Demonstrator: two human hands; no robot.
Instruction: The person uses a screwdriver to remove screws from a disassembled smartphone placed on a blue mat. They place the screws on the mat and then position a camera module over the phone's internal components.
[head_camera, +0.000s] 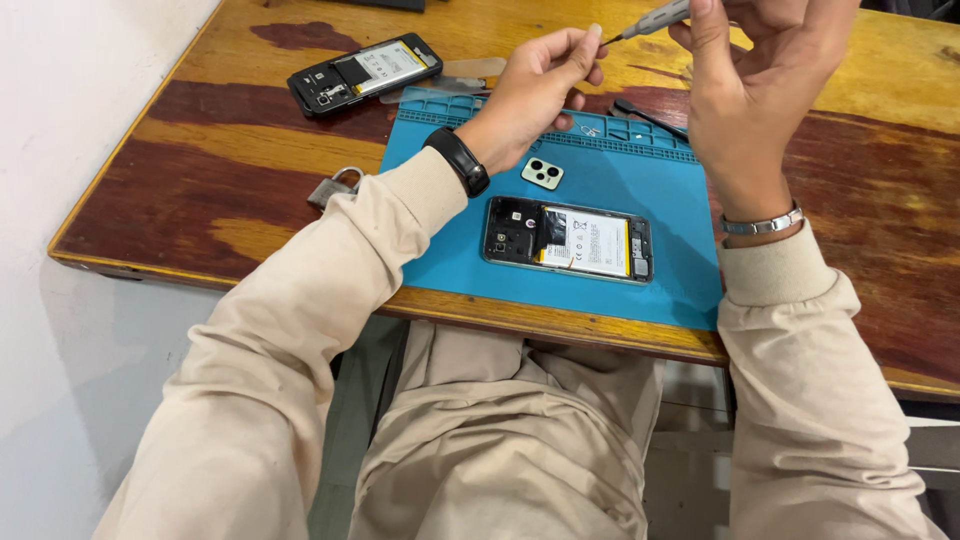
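Lap: beige trousers and beige sleeves are seen nearest, below the surface (200, 190) edge.
Mat: a blue mat (680, 270) is laid on the wooden surface, reaching its near edge.
Phone: an opened phone (567, 240) is laid flat on the mat between the forearms, its back off and battery exposed.
Camera cover: a small pale cover (542, 173) is placed on the mat just beyond the phone, near the left wrist.
Padlock: a padlock (335, 187) is seen on the bare wood, left of the mat.
Left hand: the left hand (535, 90) is raised over the mat's far edge, fingertips pinched at the screwdriver's tip.
Right hand: the right hand (745, 100) is closed around the screwdriver (655, 18), held above the surface at the far side.
Second phone: another opened phone (365, 70) is laid on the wood, far left.
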